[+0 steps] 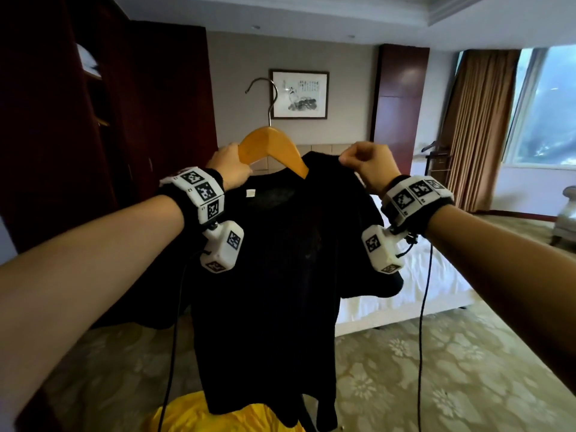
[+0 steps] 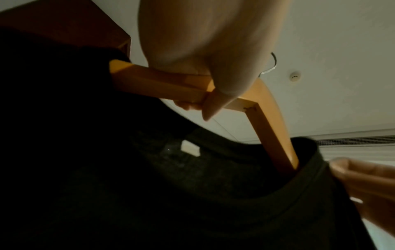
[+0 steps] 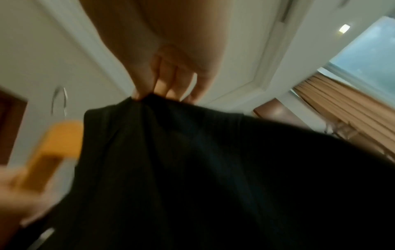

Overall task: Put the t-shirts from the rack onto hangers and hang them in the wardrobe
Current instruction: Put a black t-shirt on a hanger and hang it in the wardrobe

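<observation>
Two bare forearms reach forward, holding up a black t-shirt [image 1: 271, 254] in front of a hotel bed [image 1: 436, 275]. One arm of a wooden hanger [image 1: 271, 145] is inside the shirt's neck opening – its other arm is clasped by the left hand [image 1: 230, 169]. Right hand [image 1: 371, 166] pinches the shirt's shoulder fabric between curled fingers.

And we're in a hotel bedroom, folks: beyond the hands a white-sheeted bed [image 1: 420, 275] under a padded beige headboard [image 1: 324, 149], a framed ink painting [image 1: 299, 94] above, dark red-brown wooden wardrobe [image 1: 62, 120] out left, heavy tan floor-length curtains [image 1: 480, 129] right by a big window [image 1: 548, 107], floral patterned carpet [image 1: 405, 369] below.
</observation>
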A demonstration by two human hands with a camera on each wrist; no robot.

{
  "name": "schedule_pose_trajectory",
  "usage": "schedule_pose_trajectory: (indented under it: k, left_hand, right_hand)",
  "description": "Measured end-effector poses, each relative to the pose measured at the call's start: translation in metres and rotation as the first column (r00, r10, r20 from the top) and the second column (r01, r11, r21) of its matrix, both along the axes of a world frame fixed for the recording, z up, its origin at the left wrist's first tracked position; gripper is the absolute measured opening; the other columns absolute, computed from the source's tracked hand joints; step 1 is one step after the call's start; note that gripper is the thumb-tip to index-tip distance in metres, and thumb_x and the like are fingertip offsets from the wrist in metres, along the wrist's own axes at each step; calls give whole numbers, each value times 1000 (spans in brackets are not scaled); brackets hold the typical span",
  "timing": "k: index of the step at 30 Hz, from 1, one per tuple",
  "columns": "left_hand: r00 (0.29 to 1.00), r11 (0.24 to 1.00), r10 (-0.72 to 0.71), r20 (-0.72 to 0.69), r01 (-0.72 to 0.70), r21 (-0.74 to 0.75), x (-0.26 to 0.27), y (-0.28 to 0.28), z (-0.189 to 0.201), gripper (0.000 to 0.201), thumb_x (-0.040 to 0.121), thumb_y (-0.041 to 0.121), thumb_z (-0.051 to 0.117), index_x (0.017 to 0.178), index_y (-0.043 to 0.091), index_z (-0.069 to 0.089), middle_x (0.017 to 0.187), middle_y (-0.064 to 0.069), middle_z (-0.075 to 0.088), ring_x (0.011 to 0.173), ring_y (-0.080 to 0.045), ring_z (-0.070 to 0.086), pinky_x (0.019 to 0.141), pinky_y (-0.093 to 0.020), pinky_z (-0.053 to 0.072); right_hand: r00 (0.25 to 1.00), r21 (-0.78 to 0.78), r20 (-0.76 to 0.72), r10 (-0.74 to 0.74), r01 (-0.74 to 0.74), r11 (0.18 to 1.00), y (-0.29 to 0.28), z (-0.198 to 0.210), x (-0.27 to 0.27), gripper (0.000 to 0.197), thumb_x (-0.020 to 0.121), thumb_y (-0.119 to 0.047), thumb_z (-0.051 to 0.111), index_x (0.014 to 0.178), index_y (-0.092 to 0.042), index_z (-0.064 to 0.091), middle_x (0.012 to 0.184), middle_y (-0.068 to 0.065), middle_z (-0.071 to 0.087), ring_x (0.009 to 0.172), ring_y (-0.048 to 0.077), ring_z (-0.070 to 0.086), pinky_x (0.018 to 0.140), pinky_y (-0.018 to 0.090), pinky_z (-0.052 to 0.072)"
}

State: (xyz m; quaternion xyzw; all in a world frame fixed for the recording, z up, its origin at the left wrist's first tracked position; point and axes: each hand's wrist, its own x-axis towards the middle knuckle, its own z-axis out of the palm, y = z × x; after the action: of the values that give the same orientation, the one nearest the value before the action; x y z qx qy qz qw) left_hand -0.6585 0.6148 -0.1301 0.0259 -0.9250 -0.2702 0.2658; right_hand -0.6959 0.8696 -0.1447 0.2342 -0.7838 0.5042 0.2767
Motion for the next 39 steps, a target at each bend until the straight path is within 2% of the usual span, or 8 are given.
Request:
schedule_pose_trajectory:
  k: [3,8,12,15,21,32,35,39]
  left_hand:
    - [1000,1000,-5,6,5,-8,-2,-1,-2,31,86,8,55,116,7,50,113,-16,58,103,-34,56,82,-35,43]
    - [999,996,53,-7,-52,77,-4,0,-1,30,83,12,60,112,8,54,112,-15,60,104,-35,56,84,-38,44]
    - [996,989,83,-12,-81,125,-6,0,0,27,85,14,59,111,9,55,111,-14,60,104,-35,55,83,-36,41]
    - [996,991,92,-19,-89,102,-8,3,2,24,85,18,59,108,11,55,113,-15,59,108,-37,53,94,-41,42]
    - [999,969,43,-17,-38,244,-8,8,1,28,82,16,67,108,9,58,114,-13,61,109,-33,55,95,-41,44]
    - [998,975,58,26,-62,215,-16,4,-10,21,86,5,55,106,1,61,112,-22,62,104,-39,58,95,-46,46]
    - [998,977,46,36,-52,208,-17,7,-9,22,86,7,55,107,2,60,114,-22,61,108,-39,55,103,-49,39]
    - [997,950,71,15,-72,303,-19,10,-4,28,85,9,61,112,5,59,120,-19,59,114,-38,52,104,-47,38]
  right_hand:
    - [999,-123,-50,-11,4,992,6,5,2,22,86,-5,63,70,-18,57,66,-11,59,58,-8,54,66,9,44]
    - [982,56,185,-37,27,998,30,-21,-5,11,89,-3,59,86,6,64,45,-16,59,43,-7,52,54,8,40]
    - [960,191,266,-83,31,981,46,-36,1,23,96,-8,50,110,5,62,80,9,62,58,-1,54,47,0,36]
    - [952,323,286,-107,10,946,50,-40,1,25,94,-4,51,117,0,61,99,8,59,68,-3,51,51,-2,37]
    - [961,276,231,-150,83,957,61,-47,-8,5,80,0,69,83,-4,70,69,-4,66,67,5,60,82,26,46]
    - [994,-28,-49,-100,99,995,53,-1,-7,23,81,-3,68,69,-20,60,67,-9,59,53,-13,52,67,9,42]
    - [980,43,-100,-170,175,984,58,-3,-2,10,83,-3,66,83,-13,63,69,-11,57,55,-14,52,63,3,41]
    - [960,401,48,-276,235,885,76,-36,-10,8,85,1,62,87,-4,67,81,8,66,74,6,62,76,21,44]
